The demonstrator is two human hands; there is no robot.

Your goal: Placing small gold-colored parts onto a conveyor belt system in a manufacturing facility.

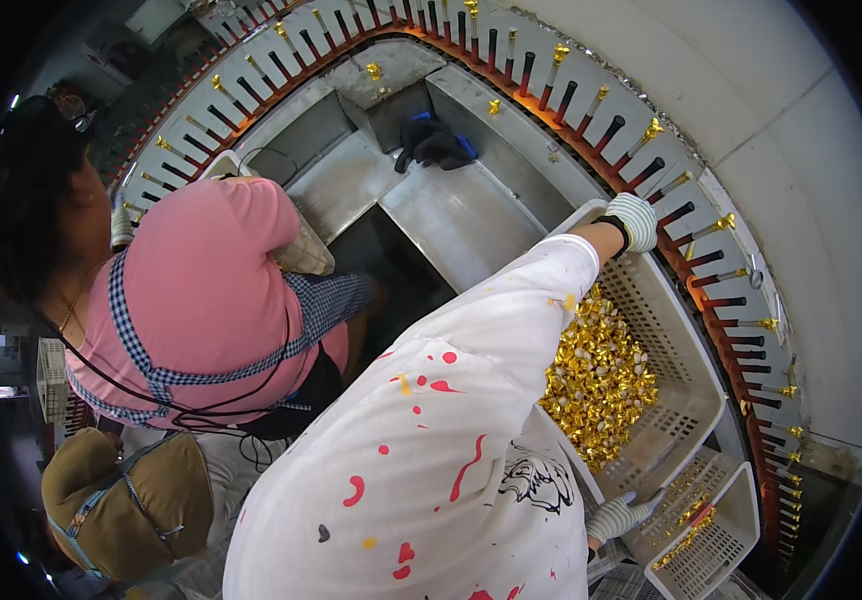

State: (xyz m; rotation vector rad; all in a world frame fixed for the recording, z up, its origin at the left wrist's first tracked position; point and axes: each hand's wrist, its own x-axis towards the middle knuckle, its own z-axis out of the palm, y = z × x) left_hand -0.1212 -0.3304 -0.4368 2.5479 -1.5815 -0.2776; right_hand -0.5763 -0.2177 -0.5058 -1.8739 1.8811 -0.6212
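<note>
Both gloved hands hold a grey basket (686, 385) of gold-wrapped sweets (599, 385) by opposite ends. The left hand (636, 221) has its fingers curled shut over the far rim. The right hand (619, 516) lies at the near corner, grip unclear. The sweets lie between the fingers. The basket seems about to be shifted, which calls for an even pull from both ends, clear of the ring of pins (711, 258) just beyond the left fingers

A white patterned sleeve (451, 440) is covering the near corner of the white basket (686, 400) and part of the gold-wrapped pieces (601, 385) in it. The picture's lower edge is cutting off the second, smaller basket (721, 530), and its contents are showing too small to identify. A co-worker's pink back (201, 290) is hiding that person's hands.
</note>
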